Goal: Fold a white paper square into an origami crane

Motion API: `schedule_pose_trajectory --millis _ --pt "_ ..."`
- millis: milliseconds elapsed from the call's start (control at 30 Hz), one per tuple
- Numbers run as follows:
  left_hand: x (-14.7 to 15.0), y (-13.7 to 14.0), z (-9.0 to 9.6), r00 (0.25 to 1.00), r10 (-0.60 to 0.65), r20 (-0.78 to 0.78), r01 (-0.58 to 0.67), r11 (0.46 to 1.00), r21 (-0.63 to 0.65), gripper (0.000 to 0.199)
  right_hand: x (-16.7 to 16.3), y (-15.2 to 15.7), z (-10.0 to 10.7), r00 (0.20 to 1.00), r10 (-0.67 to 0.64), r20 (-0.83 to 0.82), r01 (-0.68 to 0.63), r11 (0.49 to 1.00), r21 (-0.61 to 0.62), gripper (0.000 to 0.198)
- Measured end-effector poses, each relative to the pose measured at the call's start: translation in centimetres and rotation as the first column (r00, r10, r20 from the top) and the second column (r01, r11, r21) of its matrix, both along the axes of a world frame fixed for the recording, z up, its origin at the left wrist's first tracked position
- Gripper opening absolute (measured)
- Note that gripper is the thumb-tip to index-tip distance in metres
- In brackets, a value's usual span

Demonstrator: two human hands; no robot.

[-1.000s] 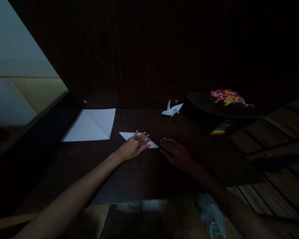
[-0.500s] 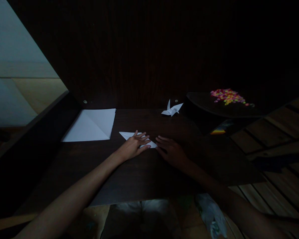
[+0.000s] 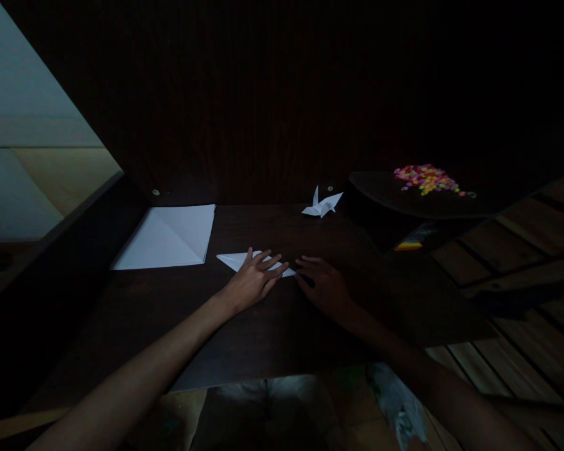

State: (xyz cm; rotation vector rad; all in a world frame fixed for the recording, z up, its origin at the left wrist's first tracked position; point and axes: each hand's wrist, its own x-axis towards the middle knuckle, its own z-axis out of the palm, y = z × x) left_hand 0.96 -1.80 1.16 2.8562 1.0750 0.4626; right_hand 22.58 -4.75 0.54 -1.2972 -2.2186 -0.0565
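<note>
A folded white paper (image 3: 235, 259), long and pointed at both ends, lies on the dark wooden desk (image 3: 225, 351). My left hand (image 3: 255, 275) rests flat across its middle with fingers spread, covering part of it. At the paper's right tip is my right hand (image 3: 323, 283), its fingertips close to or on the point. Its thumb and fingers are apart, and I cannot tell whether they touch the tip. Behind the hands stands a white origami crane (image 3: 323, 205). To the left lies a stack of white paper sheets (image 3: 169, 238), the top one creased diagonally.
On the right, a rounded dark shelf (image 3: 380, 194) carries a pile of small colourful pieces (image 3: 427, 179). A dark panel (image 3: 263, 100) rises behind the desk, and a low side board (image 3: 61, 250) borders it on the left. A plastic bag (image 3: 399, 404) lies below, right of my legs.
The left hand has shifted slightly, its fingers now raised a little more along the paper. The folded paper has moved slightly left. The right hand stays by the right tip.
</note>
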Motion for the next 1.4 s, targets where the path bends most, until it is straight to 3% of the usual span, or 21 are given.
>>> schedule_pose_trajectory --millis 167,400,1033,1233,1400 --pt "0.1 0.1 -0.1 0.998 -0.046 -0.053 0.046 0.999 -0.007 0.047 -0.1 -0.6 0.0 0.992 0.011 0.125 -0.023 0.995 0.094 0.02" --pt "0.1 0.3 0.0 0.998 -0.055 -0.007 0.055 0.996 -0.077 0.042 0.3 -1.0 0.0 0.976 0.024 0.215 -0.054 0.99 0.131 0.02" --pt "0.5 0.6 0.3 0.992 0.024 0.121 0.013 0.955 -0.298 0.036 -0.5 0.7 0.0 0.986 0.09 -0.143 -0.105 0.989 -0.103 0.019" --pt "0.6 0.5 0.4 0.995 0.017 0.101 0.011 0.963 -0.27 0.035 -0.4 0.8 -0.4 0.988 0.104 -0.118 -0.112 0.992 -0.062 0.014" --pt "0.4 0.6 0.5 0.996 -0.004 0.088 0.026 0.967 -0.254 0.03 -0.4 0.4 -0.2 0.986 0.161 0.047 -0.164 0.985 0.051 0.014"
